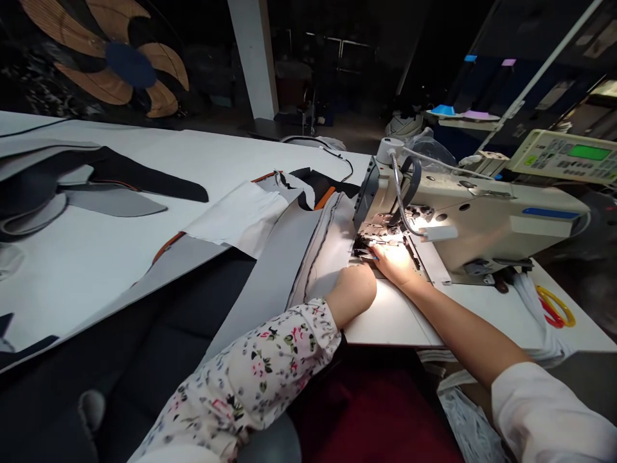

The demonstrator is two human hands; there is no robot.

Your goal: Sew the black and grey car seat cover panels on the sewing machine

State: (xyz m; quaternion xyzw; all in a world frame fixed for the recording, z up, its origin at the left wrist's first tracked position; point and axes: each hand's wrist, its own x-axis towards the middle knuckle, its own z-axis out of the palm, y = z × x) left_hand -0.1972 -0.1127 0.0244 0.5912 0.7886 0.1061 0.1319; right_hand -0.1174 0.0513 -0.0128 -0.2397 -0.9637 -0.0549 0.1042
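Note:
My left hand [357, 287] is bent at the wrist beside the seamed edge of a long grey fabric piece [277, 254], just in front of the sewing machine [463, 218]. Its fingers are turned away and hidden behind the back of the hand. Under the lamp's bright light, my right hand [394, 262] reaches in near the needle area, fingertips drawn together. A small dark and blue thing [367, 254] shows at those fingertips, too small to name. The grey fabric runs from the machine down over the table's front edge, with a white sheet [238, 215] beside it.
Dark and grey cut pieces [116, 186] lie on the white table [193, 149] at left. A lamp [438, 233] bends over the machine bed. A control panel [569, 156] stands at right, near yellow and red rings [559, 307]. A large fan [130, 64] is behind the table.

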